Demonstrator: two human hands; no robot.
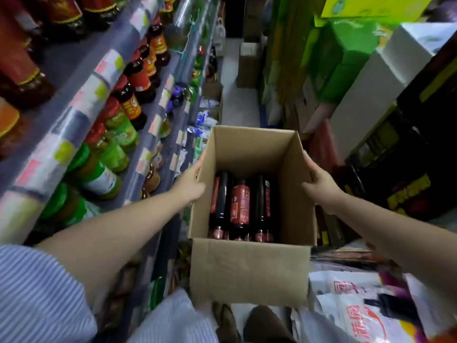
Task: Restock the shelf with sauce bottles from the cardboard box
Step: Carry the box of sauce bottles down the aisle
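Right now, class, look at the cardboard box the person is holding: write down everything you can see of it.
The cardboard box is plain brown corrugated card, open at the top with its flaps standing up. It is held in the aisle beside the shelf, a little tilted. The left hand presses its left wall and the right hand its right wall, fingers curled over the edges. Inside, dark sauce bottles with red labels lie on their sides, caps toward the person.
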